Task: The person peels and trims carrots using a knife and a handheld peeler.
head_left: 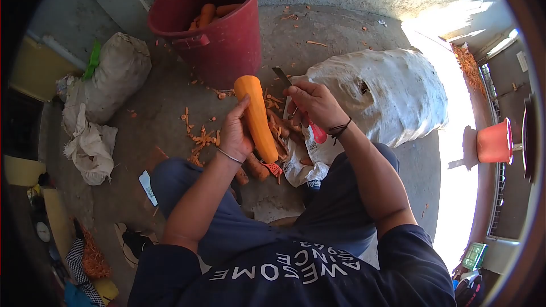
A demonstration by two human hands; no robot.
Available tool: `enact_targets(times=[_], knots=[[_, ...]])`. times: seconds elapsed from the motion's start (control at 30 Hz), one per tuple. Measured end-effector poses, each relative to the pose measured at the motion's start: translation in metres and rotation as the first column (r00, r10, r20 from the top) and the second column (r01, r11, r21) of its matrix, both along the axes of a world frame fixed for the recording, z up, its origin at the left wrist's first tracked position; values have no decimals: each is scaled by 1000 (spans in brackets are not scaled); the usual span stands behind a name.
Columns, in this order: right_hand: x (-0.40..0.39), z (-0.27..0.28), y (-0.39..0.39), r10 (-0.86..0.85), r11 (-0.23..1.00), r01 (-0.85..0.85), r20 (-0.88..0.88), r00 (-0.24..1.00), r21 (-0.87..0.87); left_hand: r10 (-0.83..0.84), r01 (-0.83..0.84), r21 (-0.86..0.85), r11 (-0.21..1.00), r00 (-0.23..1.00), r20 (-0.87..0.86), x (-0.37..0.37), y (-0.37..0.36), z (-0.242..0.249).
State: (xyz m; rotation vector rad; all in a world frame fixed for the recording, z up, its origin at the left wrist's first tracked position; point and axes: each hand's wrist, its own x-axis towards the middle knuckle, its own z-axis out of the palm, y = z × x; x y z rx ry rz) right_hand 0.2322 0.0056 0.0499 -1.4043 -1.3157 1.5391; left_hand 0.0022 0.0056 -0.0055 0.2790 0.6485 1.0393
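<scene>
My left hand (236, 133) is closed around a large peeled carrot (259, 116), held nearly upright with its thick end up. In my right hand (321, 105) is a knife; its blade (281, 76) points up and left past my thumb, and a red handle (318, 132) shows below my fingers. Blade and carrot are apart. Beneath my hands, unpeeled carrots (257, 167) lie on the floor among orange peelings (203, 136), partly hidden by my left hand and the peeled carrot. A white sack (381, 94) lies on its side to the right, its open mouth toward my legs.
A tall dark red bucket (222, 51) with carrots (207, 16) inside stands ahead, near the wall. At the left sits a full whitish sack (116, 74) with a crumpled one (94, 150) before it. A small red bucket (493, 142) is at the far right, beyond a bright sunlit strip.
</scene>
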Motion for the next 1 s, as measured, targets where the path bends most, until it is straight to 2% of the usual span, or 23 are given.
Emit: enact_targets(times=[0.07, 0.17, 0.3, 0.37, 0.4, 0.43, 0.47, 0.5, 0.57, 0.63, 0.8, 0.87, 1.0], knots=[[0, 1, 1, -6, 1000, 5, -41, 999, -15, -45, 40, -107, 993, 998, -43, 2, -1, 2], [2, -1, 2, 7, 1000, -7, -48, 999, -8, -48, 44, -170, 984, 999, -19, -2, 2, -24], [2, -2, 3, 11, 1000, -11, -23, 1000, 21, -75, 76, -148, 986, 997, 13, -1, 0, -26], [3, 3, 2, -81, 992, 92, -120, 989, 87, -46, 46, 1, 999, 993, -111, 4, -3, -16], [6, 6, 2, -81, 991, 94, -120, 989, 101, 6, 6, 114, 994, 994, -110, 8, -6, 4], [9, 7, 3, -135, 981, 160, -205, 969, 108, 4, 10, 128, 992, 994, -110, 12, -9, 15], [13, 9, 4, -185, 968, 225, -288, 939, 110, 71, -21, 274, 961, 982, -175, 15, -11, 23], [17, 10, 6, -185, 966, 227, -289, 939, 121, 149, -43, 414, 909, 962, -227, 17, -14, 30], [22, 9, 7, -248, 951, 296, -342, 906, 94, 118, 18, 480, 877, 961, -252, 14, -16, 33], [24, 10, 7, -261, 945, 308, -317, 912, 108, 164, 172, 605, 778, 873, -459, 12, -19, 27], [25, 5, 10, -260, 947, 297, -252, 932, 122, 176, 187, 605, 774, 854, -489, 12, -19, 17], [23, 6, 11, -265, 950, 285, -152, 952, 126, 183, 174, 595, 784, 853, -490, 11, -17, 17], [20, 6, 10, -253, 955, 273, -159, 954, 119, 207, 187, 613, 767, 833, -513, 9, -13, 16]])
